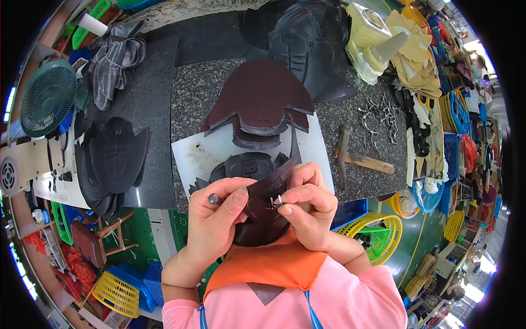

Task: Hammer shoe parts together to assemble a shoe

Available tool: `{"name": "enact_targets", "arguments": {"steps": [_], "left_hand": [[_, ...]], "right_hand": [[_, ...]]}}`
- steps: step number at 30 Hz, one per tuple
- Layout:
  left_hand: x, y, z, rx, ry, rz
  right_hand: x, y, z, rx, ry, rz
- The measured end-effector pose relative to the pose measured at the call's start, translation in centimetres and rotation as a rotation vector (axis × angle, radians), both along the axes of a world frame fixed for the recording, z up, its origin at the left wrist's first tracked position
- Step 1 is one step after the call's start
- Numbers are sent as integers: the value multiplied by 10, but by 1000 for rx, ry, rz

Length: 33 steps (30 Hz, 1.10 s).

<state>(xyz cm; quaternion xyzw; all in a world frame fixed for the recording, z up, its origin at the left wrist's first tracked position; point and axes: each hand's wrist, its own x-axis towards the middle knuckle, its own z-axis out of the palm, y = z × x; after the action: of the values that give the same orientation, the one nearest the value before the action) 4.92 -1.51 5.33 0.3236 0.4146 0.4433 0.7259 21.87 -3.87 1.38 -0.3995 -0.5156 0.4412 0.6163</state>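
Close to my orange apron (263,263), a dark brown leather-like piece (257,219) is held up between my hands. My left hand (216,219) is closed on its left side, thumb on the surface. The round end of a metal rod (213,198) sticks out from that hand's fingers. At the right side of the piece, my right hand (312,211) pinches a small silver metal fitting (276,202) with upright prongs. Part of the fitting is hidden by the fingertips. Beyond my hands, a stack of similar dark brown pieces (263,93) lies on a white board (189,159).
A wooden-handled hammer (371,163) and several loose silver fittings (378,123) lie right on the granite slab (197,88). Black moulded pieces sit at left (115,156) and at the back (296,49). A green fan (48,98) stands far left; a yellow basket (392,236) is lower right.
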Motion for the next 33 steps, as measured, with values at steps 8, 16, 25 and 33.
{"name": "enact_targets", "arguments": {"steps": [8, 16, 25, 33], "left_hand": [[3, -5, -4, 50, -101, -61], [-1, 4, 5, -191, -192, -128], [-6, 33, 9, -261, -113, -159], [68, 109, 15, 1438, 375, -433]], "right_hand": [[-14, -9, -5, -72, 162, -97], [14, 10, -1, 32, -169, -197], [144, 7, -1, -311, -1430, -382], [163, -1, -16, -95, -1517, -110]]}}
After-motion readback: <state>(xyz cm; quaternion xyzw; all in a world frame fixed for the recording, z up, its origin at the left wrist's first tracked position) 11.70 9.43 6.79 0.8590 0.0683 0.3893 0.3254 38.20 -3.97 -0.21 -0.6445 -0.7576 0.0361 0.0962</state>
